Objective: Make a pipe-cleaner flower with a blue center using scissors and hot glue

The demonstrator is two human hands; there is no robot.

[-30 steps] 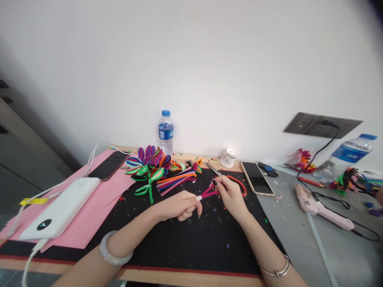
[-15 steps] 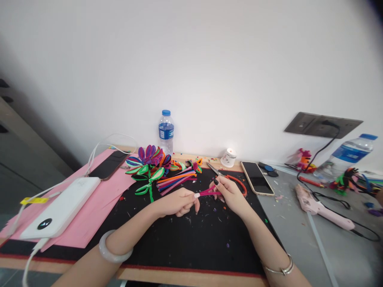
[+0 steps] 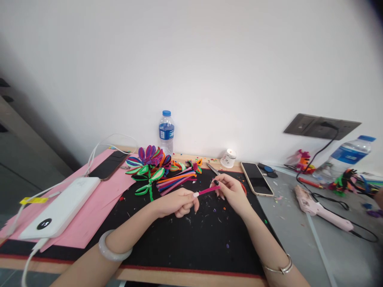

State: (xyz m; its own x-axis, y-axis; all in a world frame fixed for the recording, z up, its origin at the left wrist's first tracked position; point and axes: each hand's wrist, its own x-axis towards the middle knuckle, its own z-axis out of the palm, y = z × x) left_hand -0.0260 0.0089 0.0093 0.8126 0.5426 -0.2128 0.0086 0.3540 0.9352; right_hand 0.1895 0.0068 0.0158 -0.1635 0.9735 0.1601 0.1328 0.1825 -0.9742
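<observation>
In the head view, pinches one end of a magenta stem (image 3: 208,191) above the black mat (image 3: 191,247), with the fingers of the left hand (image 3: 180,203) closed firmly on it. Brings the right hand (image 3: 232,193) to the other end, also above the mat, with fingers partly curled and slightly parted; cannot tell whether gripping or only touching there. Keeps the magenta stem narrow and nearly straight between both hands, without an open petal shape.

Shows finished-looking pieces towards the far left of the mat: a purple bloom (image 3: 149,154) and green-edged petals (image 3: 149,184), looped and joined. Has loose stems (image 3: 176,181) bundled at the far part of the mat, straight and apparently unworked. Seems partway along, judging by the shaped pieces beside the raw ones; cannot tell how many pieces remain.

Leaves scissors (image 3: 213,169) partly hidden by the right hand, at the mat's far right. Has a white cup (image 3: 228,158) just beyond the mat and a pink glue gun (image 3: 324,211) right of the mat on the counter (image 3: 299,255).
</observation>
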